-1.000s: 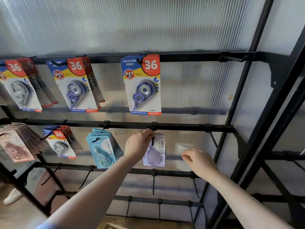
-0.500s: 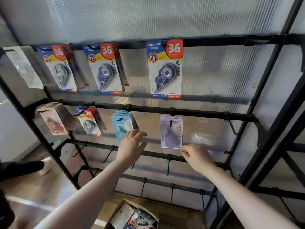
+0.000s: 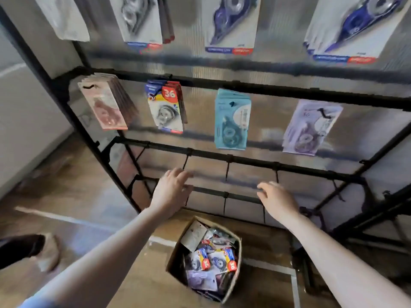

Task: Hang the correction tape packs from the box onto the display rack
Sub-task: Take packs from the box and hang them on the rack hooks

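A black display rack [image 3: 255, 88] carries hanging correction tape packs. On its middle bar a purple pack [image 3: 311, 127] hangs at the right, beside a stack of teal packs [image 3: 232, 121], blue and yellow packs [image 3: 165, 107] and pink packs [image 3: 104, 105]. On the floor below stands a cardboard box [image 3: 231, 278] holding several loose packs [image 3: 211, 261]. My left hand [image 3: 171, 192] hangs empty with relaxed fingers in front of the lower bars. My right hand [image 3: 277, 198] is empty too, its fingers loosely curled, above the box.
More packs hang on the top bar, cut off by the frame edge. Bare hooks [image 3: 228, 172] stick out of the lower bars. A person's shoe [image 3: 47, 252] stands on the wooden floor at the left. A white line [image 3: 66, 220] crosses the floor.
My left hand let go of the purple pack, which now hangs on its hook. Both hands dropped lower, and my view tilted down so the box came into sight.
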Available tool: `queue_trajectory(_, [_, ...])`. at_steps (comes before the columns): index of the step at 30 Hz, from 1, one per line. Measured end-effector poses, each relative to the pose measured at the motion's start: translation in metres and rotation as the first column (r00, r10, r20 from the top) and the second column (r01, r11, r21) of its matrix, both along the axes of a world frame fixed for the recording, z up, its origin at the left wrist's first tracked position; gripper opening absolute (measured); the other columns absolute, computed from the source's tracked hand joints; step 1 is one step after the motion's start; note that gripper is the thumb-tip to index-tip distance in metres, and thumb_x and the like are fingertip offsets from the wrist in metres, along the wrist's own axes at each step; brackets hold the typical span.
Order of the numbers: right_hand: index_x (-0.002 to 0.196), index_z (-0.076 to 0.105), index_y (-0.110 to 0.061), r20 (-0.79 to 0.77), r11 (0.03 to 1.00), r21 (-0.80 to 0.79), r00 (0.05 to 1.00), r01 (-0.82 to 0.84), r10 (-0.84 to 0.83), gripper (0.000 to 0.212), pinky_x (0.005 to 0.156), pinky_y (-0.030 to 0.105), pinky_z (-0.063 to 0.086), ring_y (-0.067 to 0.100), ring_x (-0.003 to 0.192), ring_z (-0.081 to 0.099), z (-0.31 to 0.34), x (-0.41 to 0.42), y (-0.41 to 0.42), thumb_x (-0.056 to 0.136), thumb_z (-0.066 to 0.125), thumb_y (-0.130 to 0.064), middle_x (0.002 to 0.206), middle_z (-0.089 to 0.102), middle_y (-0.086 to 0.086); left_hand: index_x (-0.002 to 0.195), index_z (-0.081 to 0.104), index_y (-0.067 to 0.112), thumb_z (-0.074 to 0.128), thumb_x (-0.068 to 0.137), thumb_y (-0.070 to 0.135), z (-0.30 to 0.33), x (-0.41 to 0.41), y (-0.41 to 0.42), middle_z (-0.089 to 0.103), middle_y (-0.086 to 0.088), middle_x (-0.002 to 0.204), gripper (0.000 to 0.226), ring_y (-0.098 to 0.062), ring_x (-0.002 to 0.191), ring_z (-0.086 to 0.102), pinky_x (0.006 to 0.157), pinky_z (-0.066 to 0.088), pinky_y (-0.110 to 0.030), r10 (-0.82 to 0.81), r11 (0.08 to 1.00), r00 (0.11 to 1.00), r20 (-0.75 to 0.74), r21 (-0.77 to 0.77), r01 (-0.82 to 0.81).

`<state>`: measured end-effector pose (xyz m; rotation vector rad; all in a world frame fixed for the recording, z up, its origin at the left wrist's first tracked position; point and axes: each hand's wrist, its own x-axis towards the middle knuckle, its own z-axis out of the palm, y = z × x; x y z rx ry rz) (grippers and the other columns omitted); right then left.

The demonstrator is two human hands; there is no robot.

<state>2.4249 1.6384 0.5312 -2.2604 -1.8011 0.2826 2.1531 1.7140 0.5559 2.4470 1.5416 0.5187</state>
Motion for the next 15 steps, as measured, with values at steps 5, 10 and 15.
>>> queue_trajectory(5, [0.119, 0.059, -0.017, -0.017, 0.993, -0.104, 0.998, 0.054, -0.056, 0.028, 0.079, 0.035, 0.046, 0.03, 0.106, 0.055, -0.057, -0.039, -0.008, 0.096, 0.045, -0.026, 0.118, 0.058, 0.006, 0.115, 0.061, 0.014, 0.063, 0.084, 0.021, -0.052, -0.041, 0.001, 0.057, -0.01, 0.118, 0.032, -0.032, 0.112, 0.048, 0.093, 0.039, -0.037, 0.033, 0.989, 0.999, -0.009, -0.144, -0.034])
queue_trajectory(10, [0.12, 0.058, -0.02, -0.03, 0.974, -0.222, 0.998, 0.039, -0.047, 0.028, 0.085, 0.034, 0.045, 0.026, 0.11, 0.054, -0.123, -0.06, -0.012, 0.096, 0.045, -0.027, 0.119, 0.059, 0.004, 0.113, 0.062, 0.01, 0.066, 0.082, 0.021, -0.125, -0.057, -0.007, 0.059, -0.012, 0.112, 0.032, -0.034, 0.106, 0.052, 0.091, 0.042, -0.039, 0.038, 0.966, 0.999, -0.027, -0.255, -0.044])
queue_trajectory(15, [0.114, 0.06, -0.019, -0.08, 0.949, -0.316, 0.996, 0.002, -0.028, 0.025, 0.083, 0.035, 0.046, 0.027, 0.105, 0.055, -0.242, -0.071, -0.012, 0.094, 0.046, -0.027, 0.111, 0.061, 0.005, 0.111, 0.062, 0.013, 0.063, 0.083, 0.025, -0.245, -0.062, -0.021, 0.058, -0.009, 0.111, 0.03, -0.033, 0.104, 0.052, 0.088, 0.043, -0.038, 0.106, 0.91, 0.99, -0.09, -0.394, -0.133])
